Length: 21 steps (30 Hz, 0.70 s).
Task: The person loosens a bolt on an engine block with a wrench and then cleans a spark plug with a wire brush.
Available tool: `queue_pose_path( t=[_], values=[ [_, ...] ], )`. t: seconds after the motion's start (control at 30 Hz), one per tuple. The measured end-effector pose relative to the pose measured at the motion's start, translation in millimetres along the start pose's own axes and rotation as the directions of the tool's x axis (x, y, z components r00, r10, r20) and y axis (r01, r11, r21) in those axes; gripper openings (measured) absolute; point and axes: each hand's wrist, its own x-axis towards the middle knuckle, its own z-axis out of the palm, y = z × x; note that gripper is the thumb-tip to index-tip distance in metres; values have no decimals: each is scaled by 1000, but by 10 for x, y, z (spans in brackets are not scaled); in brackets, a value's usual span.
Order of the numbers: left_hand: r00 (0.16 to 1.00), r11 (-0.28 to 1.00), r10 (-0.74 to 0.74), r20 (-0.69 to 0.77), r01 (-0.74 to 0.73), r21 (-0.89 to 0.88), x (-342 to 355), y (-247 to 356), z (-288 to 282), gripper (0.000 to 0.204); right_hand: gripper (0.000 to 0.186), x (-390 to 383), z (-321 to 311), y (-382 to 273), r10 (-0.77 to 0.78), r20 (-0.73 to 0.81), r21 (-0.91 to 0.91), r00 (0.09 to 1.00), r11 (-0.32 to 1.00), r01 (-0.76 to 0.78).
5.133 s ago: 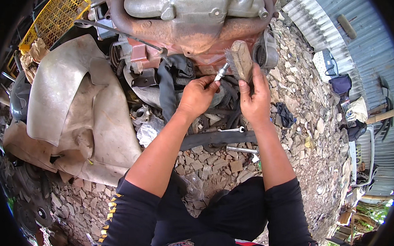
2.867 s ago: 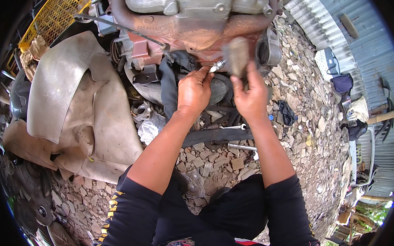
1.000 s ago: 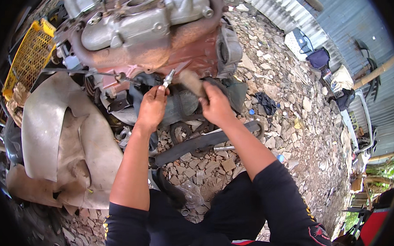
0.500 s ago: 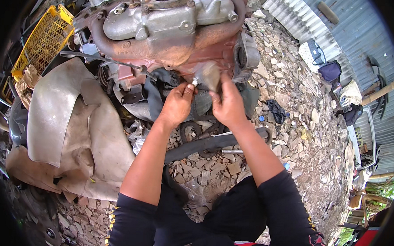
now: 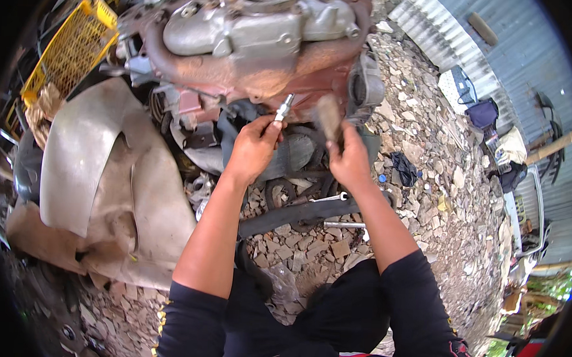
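My left hand (image 5: 250, 150) pinches a small silver and white spark plug (image 5: 283, 108) between thumb and fingers, its metal end tilted up and to the right. Just to the right, my right hand (image 5: 352, 161) grips a flat, brownish piece (image 5: 329, 118); motion blurs it, so whether it is a brush or an abrasive pad is unclear. The piece and the plug are apart. Both hands are in front of a large engine (image 5: 260, 46), which has a grey metal manifold and a rusty reddish block.
A wrench (image 5: 330, 198) lies by a black hose (image 5: 297, 216), with a metal bar (image 5: 344, 225) nearer me. Left are a bent beige sheet (image 5: 76, 163) and a yellow crate (image 5: 71, 51). Broken rubble (image 5: 438, 204) covers the ground. Corrugated metal sheets (image 5: 521, 55) stand far right.
My right hand has drawn the brownish piece rightward, off the plug, which now shows fully. The view has shifted slightly, and the wrench has come into sight between my forearms.
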Motion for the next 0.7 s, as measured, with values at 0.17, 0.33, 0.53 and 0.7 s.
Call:
queue_pose_path(
  t=[0.17,0.33,0.53,0.7],
  values=[
    [999,999,44,0,-44,26,-46,-38,89,23,51,97,87,-382,-177,-40,45,983,983,178],
    [1000,1000,20,-9,-20,2,7,-49,-17,27,52,31,16,-105,3,-13,25,1000,1000,-3],
    [999,999,37,7,-37,18,-46,-33,129,35,51,41,93,-220,-52,-53,127,997,990,59],
    [998,993,55,21,-53,-110,-45,-28,153,39,51,53,97,-185,-88,-51,60,995,994,91]
  ],
)
